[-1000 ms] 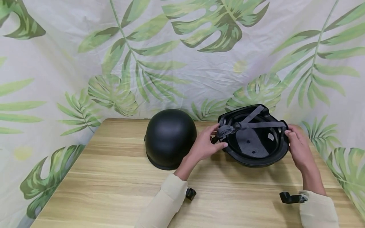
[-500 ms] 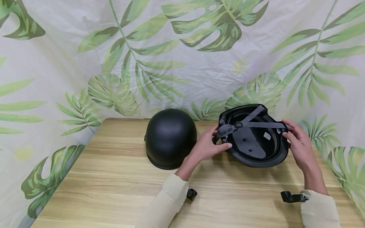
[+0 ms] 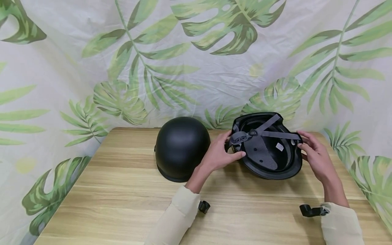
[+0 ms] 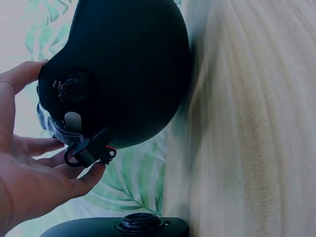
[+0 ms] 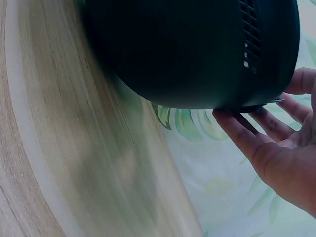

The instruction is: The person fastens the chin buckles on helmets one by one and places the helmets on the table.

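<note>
A black helmet [image 3: 266, 172] lies crown down on the wooden table, its opening tilted up and facing the head camera. Grey chin straps [image 3: 277, 135] cross the opening, and a white label [image 3: 279, 147] shows inside. At its left side my left hand [image 3: 218, 153] grips the rim, thumb on the near edge. A black buckle [image 4: 91, 148] hangs by those fingers in the left wrist view. My right hand [image 3: 318, 156] pinches the right rim between thumb and fingers; the right wrist view shows fingers under a vented part of the shell [image 5: 197, 54].
A second black helmet [image 3: 183, 148] sits dome up just left of my left forearm. The wooden table [image 3: 122, 204] reaches back to a leaf-printed cloth [image 3: 171, 41]. Black wrist mounts [image 3: 310, 210] stick out from both beige sleeves [image 3: 341, 223].
The held helmet has shifted slightly left and turned a little, its white label moving left. My right hand has moved left with it. The dome-up helmet stays in place.
</note>
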Available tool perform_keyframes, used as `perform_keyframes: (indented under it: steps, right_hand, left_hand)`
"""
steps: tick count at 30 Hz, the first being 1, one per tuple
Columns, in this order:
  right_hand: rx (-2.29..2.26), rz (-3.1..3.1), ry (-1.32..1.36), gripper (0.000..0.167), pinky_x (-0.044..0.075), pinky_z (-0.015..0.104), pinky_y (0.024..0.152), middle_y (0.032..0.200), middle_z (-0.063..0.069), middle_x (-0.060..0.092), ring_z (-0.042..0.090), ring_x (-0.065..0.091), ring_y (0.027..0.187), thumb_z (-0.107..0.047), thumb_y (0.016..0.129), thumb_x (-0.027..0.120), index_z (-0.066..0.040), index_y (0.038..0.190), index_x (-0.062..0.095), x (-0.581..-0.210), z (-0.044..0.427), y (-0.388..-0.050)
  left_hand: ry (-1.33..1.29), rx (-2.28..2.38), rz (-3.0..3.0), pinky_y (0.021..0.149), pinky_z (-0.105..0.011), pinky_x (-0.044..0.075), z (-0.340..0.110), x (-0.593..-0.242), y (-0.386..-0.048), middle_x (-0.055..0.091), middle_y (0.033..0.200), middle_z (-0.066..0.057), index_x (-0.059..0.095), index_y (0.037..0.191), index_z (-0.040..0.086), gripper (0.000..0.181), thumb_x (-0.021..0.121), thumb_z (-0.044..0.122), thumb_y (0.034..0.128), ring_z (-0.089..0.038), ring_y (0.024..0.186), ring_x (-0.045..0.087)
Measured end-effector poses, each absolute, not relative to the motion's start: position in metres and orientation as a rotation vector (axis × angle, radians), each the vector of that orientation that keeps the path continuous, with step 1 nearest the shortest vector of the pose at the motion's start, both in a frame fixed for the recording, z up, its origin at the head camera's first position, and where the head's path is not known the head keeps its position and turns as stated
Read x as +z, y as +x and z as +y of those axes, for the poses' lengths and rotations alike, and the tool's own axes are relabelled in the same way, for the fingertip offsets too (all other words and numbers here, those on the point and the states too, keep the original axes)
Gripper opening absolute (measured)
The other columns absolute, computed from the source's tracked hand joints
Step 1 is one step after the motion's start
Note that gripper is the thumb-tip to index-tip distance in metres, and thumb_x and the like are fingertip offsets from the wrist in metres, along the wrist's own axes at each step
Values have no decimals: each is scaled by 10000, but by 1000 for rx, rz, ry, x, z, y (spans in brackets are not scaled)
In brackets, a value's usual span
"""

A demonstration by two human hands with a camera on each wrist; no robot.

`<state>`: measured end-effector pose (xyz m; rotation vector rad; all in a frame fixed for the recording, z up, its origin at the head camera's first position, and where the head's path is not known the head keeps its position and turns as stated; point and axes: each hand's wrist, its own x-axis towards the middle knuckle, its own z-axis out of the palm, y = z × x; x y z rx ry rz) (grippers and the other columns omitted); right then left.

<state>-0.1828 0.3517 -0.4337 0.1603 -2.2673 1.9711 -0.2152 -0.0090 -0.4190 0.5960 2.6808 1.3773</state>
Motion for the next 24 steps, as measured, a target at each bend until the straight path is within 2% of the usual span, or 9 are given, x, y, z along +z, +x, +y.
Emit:
perform_keyframes:
  steps: [8,15,22,24]
  right_hand:
    - [2056,-2282,226,443,573,145,808,1266,-244,662,-66,633,1068,-74,1115,543,-204,1539,540,-437,352,-184]
    - [2007,-2393,218,425,579,155,810,1254,-270,645,-72,629,1081,-73,1115,531,-220,1514,543,-440,349,-186]
    - [1847,-2509,168,480,575,146,814,1241,-314,591,-109,621,1078,-106,1122,522,-136,1597,458,-436,349,-186]
    - [1816,-2519,159,461,576,144,811,1232,-312,587,-115,624,1066,-110,1120,523,-163,1575,476,-434,349,-185]
  left_hand:
    - [634,1368,2724,1223,-592,428,-14,-412,-213,411,1712,-122,361,1692,181,937,797,509,930,-359,1550,450]
    - [694,1307,2698,1199,-602,446,-24,-400,-211,397,1691,-136,329,1705,193,951,790,503,933,-371,1532,458]
    - [769,1247,2669,1225,-589,419,-32,-397,-215,383,1699,-124,325,1706,193,964,818,471,925,-357,1551,431]
    - [786,1241,2663,1230,-586,416,-32,-399,-216,373,1709,-129,323,1706,184,967,816,475,927,-356,1555,426]
